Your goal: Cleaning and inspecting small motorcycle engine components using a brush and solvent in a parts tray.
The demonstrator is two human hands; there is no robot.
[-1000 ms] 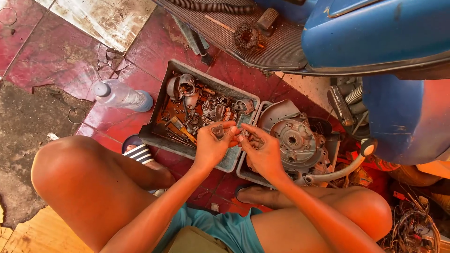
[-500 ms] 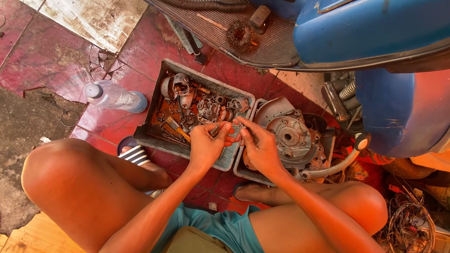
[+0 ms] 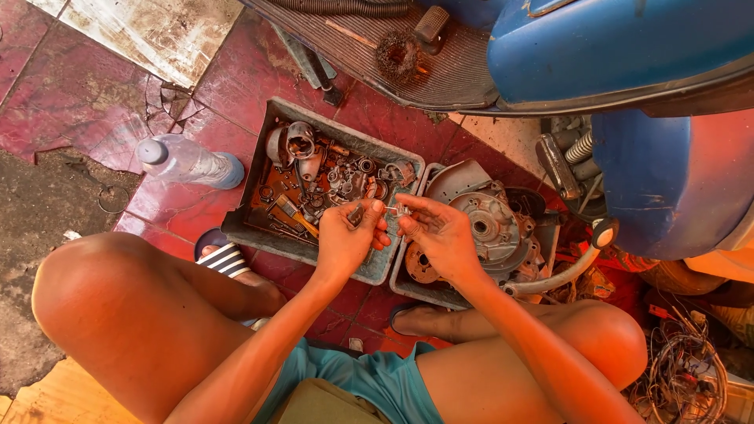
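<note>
Small metal part (image 3: 397, 210) pinched between fingers of left hand (image 3: 345, 239) and right hand (image 3: 440, 235), both closed on it, above the parts tray (image 3: 251, 228). Best kept over tray, grip firm, turned slowly.

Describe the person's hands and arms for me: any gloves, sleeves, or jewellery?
Both hands are bare: the left hand and the right hand wear no gloves. Both forearms are uncovered, with no sleeves, watch or bracelet visible. I can't make out any rings at this size. The only clothing in view is teal shorts at the lap.
</note>
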